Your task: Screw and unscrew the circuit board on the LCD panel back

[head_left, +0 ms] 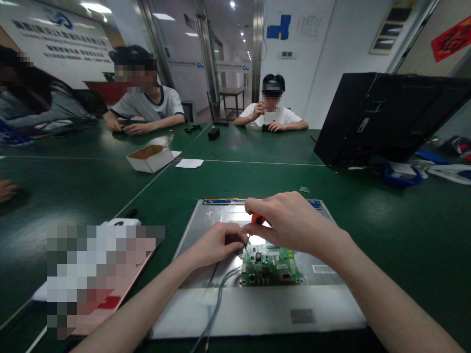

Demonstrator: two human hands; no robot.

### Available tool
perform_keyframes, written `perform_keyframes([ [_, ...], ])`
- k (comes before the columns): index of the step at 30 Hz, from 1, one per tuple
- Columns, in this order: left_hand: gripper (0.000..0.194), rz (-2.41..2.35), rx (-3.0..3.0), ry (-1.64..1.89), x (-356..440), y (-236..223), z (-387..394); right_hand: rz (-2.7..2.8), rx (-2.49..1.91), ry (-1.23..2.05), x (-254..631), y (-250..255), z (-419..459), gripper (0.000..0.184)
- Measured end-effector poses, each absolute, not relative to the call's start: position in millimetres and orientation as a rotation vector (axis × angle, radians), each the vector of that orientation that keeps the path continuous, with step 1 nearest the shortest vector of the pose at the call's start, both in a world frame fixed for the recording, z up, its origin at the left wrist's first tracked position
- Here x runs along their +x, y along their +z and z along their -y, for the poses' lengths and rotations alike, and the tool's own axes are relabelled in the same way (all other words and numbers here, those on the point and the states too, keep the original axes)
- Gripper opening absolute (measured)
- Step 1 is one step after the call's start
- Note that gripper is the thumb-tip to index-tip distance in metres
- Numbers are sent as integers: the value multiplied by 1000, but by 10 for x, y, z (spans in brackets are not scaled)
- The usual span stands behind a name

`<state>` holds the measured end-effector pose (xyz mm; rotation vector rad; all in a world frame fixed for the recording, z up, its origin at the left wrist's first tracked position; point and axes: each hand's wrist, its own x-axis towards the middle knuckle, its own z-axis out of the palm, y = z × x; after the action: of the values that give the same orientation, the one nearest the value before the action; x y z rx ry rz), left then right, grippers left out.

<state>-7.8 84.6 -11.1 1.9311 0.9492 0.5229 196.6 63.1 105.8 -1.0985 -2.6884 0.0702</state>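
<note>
In front of me a flat metal-backed display panel (257,309) lies on the table, with a green circuit board (271,267) on it. My right hand (294,223) is closed around the orange handle of a screwdriver (258,218). Its thin shaft points down at the board's upper left corner. Beside that corner, the fingers of my left hand (217,243) are pinched together near the screwdriver tip; whether they hold a small part or steady the shaft is too small to tell. Grey cables (219,296) run from the board's left side toward me.
A pixelated pink item (136,262) lies left of the panel. Farther off are an open white box (152,159), a paper slip (189,163) and a small black block (214,134). A large black monitor (390,117) leans at right by a blue tray (401,176). Several people sit around the table.
</note>
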Motion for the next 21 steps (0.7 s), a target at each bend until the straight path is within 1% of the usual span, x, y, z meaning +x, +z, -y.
perform_keyframes([
  [2,12,-958,1909,513,-80,-119,-847,2695,-1099,58,1959,1059,-628,15],
  [6,11,-933,1901,523,-85,-121,-846,2690,-1074,48,1956,1054,-609,8],
  [11,8,-937,1919,540,-76,-87,-836,2693,-1018,88,1963,1042,-595,18],
  [17,8,-978,1926,511,-73,-87,-837,2681,-1065,38,1959,1048,-612,20],
  [21,12,-944,1905,533,-78,-111,-843,2693,-1088,18,1958,1053,-625,16],
])
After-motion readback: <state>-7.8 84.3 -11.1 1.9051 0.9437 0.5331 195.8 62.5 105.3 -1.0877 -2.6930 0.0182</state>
